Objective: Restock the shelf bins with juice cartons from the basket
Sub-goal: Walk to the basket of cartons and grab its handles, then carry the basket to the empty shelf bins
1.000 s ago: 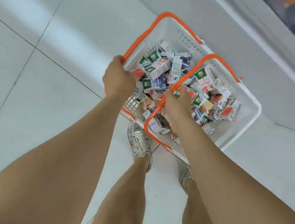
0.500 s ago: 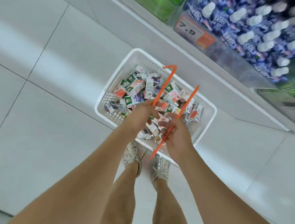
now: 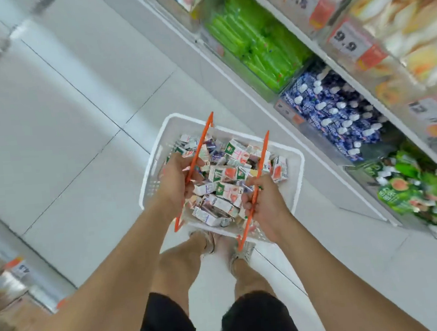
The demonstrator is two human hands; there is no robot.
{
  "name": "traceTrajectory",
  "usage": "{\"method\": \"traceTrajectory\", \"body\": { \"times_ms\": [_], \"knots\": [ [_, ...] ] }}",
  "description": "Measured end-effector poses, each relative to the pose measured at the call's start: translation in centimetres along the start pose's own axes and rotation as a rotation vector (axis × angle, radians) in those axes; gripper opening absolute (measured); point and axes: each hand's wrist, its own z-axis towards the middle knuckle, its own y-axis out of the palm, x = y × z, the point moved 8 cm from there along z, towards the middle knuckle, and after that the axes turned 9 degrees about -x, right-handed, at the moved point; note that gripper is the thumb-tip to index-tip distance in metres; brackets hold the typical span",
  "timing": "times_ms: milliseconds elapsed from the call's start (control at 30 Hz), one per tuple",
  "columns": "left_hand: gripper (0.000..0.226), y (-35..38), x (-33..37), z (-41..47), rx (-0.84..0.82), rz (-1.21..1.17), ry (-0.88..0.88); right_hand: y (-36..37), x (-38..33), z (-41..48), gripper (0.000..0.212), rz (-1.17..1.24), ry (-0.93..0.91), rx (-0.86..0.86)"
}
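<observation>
A white plastic basket (image 3: 296, 182) with two orange handles hangs in front of me above the floor. It is full of several small juice cartons (image 3: 228, 173), white with green, red and purple print. My left hand (image 3: 177, 184) grips the left orange handle (image 3: 200, 148). My right hand (image 3: 266, 208) grips the right orange handle (image 3: 262, 153). The shelf bins (image 3: 340, 117) run along the right side.
On the right, the lower shelf has clear bins of green packs (image 3: 256, 38), purple-blue pouches (image 3: 340, 117) and green fruit pouches (image 3: 426, 192), with price tags (image 3: 346, 39) above. Another shelf edge (image 3: 18, 272) shows at lower left. My feet (image 3: 227, 246) stand under the basket on white tiles.
The view has tilted up, so more of the shelf shows. The two handles have spread apart, one in each hand, and the basket hangs squarely in front of me.
</observation>
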Motion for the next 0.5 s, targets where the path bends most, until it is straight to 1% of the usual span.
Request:
{"method": "traceTrajectory", "body": {
  "times_ms": [67, 167, 233, 400, 500],
  "knots": [
    [0.045, -2.1, 2.9, -4.9, 0.041, -0.063, 0.037, 3.7, -1.8, -2.6, 0.014, -0.086, -0.005, -0.036],
    [0.036, -7.2, 6.9, -11.3, 0.109, -0.236, 0.051, 11.0, -4.7, -5.3, 0.023, -0.204, 0.007, -0.070],
    [0.036, -11.3, 9.4, -13.5, 0.139, -0.323, 0.066, 16.1, -7.2, -5.6, 0.026, -0.276, 0.000, -0.088],
    [0.034, -21.0, 14.7, -18.1, 0.197, -0.403, 0.094, 28.0, -11.9, -6.9, 0.031, -0.472, -0.050, -0.112],
    [0.033, -26.2, 19.4, -19.9, 0.197, -0.473, 0.178, 36.3, -14.4, -7.4, 0.031, -0.535, -0.104, -0.159]
  ]
}}
